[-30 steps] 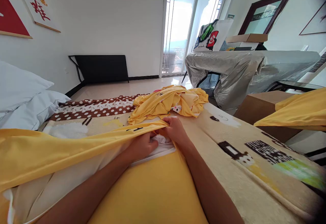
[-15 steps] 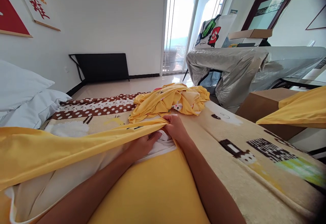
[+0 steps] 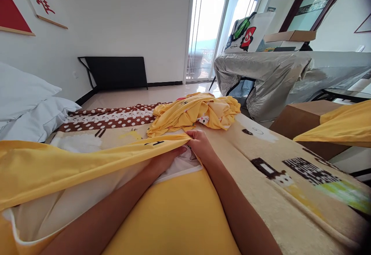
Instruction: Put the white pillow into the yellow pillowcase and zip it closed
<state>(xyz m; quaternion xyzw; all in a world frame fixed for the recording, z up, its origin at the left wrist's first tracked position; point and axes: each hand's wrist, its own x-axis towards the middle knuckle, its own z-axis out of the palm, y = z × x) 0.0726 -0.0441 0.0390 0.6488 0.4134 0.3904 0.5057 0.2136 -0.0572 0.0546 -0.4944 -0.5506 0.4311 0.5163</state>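
A yellow duvet cover [image 3: 87,168] stretches across my lap, its long opening edged in white and its pale inside showing. My right hand [image 3: 199,142] is closed on the upper edge of the cover, fingers pinching the cloth at the right end of the opening. My left hand [image 3: 171,158] reaches into the opening, just left of the right hand. Beside its fingertips lies bunched white fabric [image 3: 188,157]. Most of the left fingers are hidden under the cloth, so their grip does not show.
Beyond the hands, a crumpled yellow cloth pile [image 3: 194,112] lies on the beige patterned blanket [image 3: 246,193]. White pillows [image 3: 26,100] are stacked at left. A cardboard box [image 3: 304,119] and a silver-covered table [image 3: 269,77] stand at right, with yellow cloth [image 3: 348,125] hanging over the box.
My left hand has slid slightly further in under the upper edge, hiding more of its fingers. The right hand keeps its hold. The view has tilted down slightly.
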